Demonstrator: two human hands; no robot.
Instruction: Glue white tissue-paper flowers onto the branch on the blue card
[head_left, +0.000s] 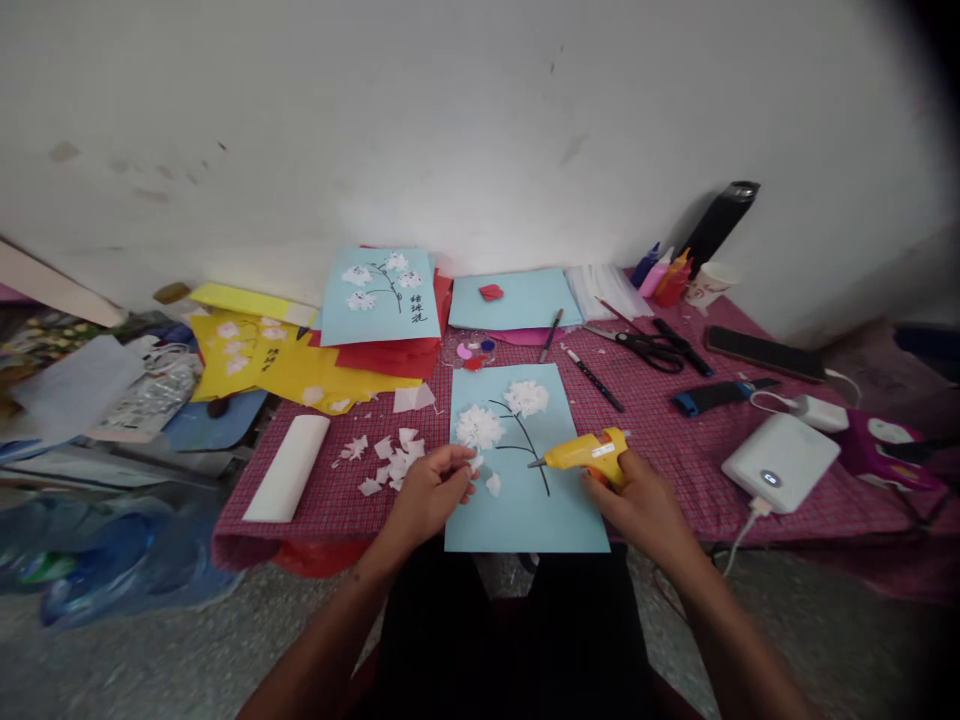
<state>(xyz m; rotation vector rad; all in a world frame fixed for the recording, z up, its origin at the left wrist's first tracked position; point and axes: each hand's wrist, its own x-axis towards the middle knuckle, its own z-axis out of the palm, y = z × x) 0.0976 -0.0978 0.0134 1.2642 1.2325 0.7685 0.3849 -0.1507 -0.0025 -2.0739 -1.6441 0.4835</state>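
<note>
A light blue sheet (pixel 525 525) lies before me, with dark drawn stems and two fluffy clusters of white paper, the upper cluster (pixel 526 397) and the left cluster (pixel 480 428). My left hand (pixel 439 490) pinches a small white paper piece (pixel 476 462) over the sheet's left side. A loose white scrap (pixel 493 484) rests on the sheet beside my fingertips. My right hand (pixel 645 500) grips a yellow glue gun (pixel 585 453), its nozzle pointing left above the stems. Left of the sheet, torn white paper pieces (pixel 394 460) are scattered on the checked cloth.
A white paper roll (pixel 291 470) lies at the left. Behind are a finished flower picture (pixel 381 300), yellow sheets (pixel 300 372) and another blue sheet (pixel 517 298). Black scissors (pixel 649 350), a marker (pixel 595 380) and a white power bank (pixel 780 462) sit to the right. A thermos (pixel 720 225) leans against the wall.
</note>
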